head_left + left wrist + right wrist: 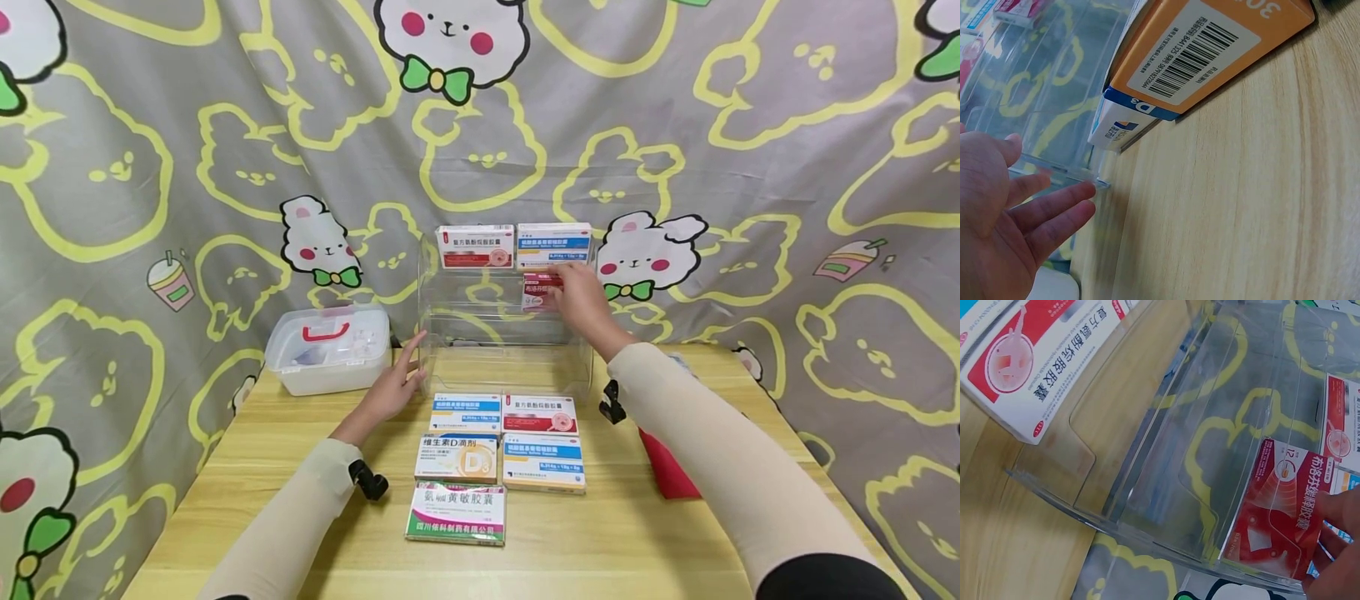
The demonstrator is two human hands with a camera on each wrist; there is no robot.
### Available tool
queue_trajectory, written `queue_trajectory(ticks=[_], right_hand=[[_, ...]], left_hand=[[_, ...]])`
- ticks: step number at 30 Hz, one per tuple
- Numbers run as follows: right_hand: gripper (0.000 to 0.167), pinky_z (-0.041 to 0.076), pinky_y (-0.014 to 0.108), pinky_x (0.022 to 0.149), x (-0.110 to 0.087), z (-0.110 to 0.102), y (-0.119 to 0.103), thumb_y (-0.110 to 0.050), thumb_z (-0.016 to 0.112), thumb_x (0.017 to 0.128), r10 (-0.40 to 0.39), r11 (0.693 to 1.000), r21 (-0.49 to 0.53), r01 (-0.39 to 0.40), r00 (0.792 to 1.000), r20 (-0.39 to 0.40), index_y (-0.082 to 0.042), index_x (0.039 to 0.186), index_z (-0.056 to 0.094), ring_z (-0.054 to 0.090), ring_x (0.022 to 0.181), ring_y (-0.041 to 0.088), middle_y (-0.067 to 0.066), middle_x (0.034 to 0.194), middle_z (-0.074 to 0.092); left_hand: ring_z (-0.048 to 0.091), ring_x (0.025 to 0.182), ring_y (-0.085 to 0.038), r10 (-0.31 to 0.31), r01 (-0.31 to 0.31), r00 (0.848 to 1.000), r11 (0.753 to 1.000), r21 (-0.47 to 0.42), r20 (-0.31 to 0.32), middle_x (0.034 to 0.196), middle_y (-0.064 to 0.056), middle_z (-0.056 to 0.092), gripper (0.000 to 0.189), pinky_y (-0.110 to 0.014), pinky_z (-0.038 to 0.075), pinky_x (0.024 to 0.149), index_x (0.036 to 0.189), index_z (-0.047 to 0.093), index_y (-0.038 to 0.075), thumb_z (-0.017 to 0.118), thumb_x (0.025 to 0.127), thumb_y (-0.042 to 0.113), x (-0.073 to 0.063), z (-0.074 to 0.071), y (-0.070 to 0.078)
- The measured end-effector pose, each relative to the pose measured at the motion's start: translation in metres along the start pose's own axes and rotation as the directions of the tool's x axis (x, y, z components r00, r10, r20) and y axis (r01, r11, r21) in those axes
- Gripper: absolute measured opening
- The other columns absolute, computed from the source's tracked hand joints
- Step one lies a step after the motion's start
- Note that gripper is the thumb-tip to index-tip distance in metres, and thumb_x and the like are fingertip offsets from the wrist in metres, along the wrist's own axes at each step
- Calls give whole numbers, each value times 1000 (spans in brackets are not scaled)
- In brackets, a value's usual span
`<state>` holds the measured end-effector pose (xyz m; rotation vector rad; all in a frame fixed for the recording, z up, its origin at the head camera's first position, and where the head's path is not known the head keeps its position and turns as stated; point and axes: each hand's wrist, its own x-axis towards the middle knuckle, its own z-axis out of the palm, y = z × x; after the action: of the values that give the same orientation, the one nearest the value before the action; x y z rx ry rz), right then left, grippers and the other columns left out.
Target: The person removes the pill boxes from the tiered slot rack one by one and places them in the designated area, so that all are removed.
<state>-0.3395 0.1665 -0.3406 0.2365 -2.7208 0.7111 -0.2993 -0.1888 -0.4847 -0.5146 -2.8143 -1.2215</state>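
A clear tiered rack (510,362) stands at the back of the table. My right hand (585,304) is at its second tier from the top, thumb and fingers pinching the end of a red medicine box (1279,512). That box stands upright behind the tier's clear front lip. On the top tier, a red-and-white medicine box (476,247) and a blue-and-white medicine box (553,246) stand side by side. My left hand (393,387) is at the rack's lower left side, fingers extended and holding nothing; in the left wrist view the fingertips are by the rack's edge.
Several medicine boxes lie in front of the rack, among them an orange-and-white vitamin D box (457,458) and a green-and-white box (456,514). A lidded clear plastic case (330,354) with a red handle stands left. Something red (667,467) lies partly behind my right arm.
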Motion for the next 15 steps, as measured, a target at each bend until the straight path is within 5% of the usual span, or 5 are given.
queue_trajectory(ticks=[8, 15], right_hand=[[33, 46, 48, 100, 5, 5, -1, -16, 70, 100, 34, 999, -36, -35, 998, -46, -11, 133, 70, 51, 118, 34, 14, 132, 61], [28, 44, 47, 97, 9, 8, -1, -19, 70, 100, 49, 998, 42, -47, 997, -55, -14, 127, 74, 50, 117, 32, 11, 128, 62]], left_hand=[[72, 99, -33, -10, 10, 1000, 1000, 8, 1, 146, -34, 51, 80, -34, 51, 58, 161, 5, 53, 54, 109, 17, 0, 0, 1], [69, 113, -37, -14, 14, 1000, 1000, 2, 0, 147, -34, 51, 80, -33, 52, 60, 162, 6, 51, 54, 109, 17, 0, 0, 1]])
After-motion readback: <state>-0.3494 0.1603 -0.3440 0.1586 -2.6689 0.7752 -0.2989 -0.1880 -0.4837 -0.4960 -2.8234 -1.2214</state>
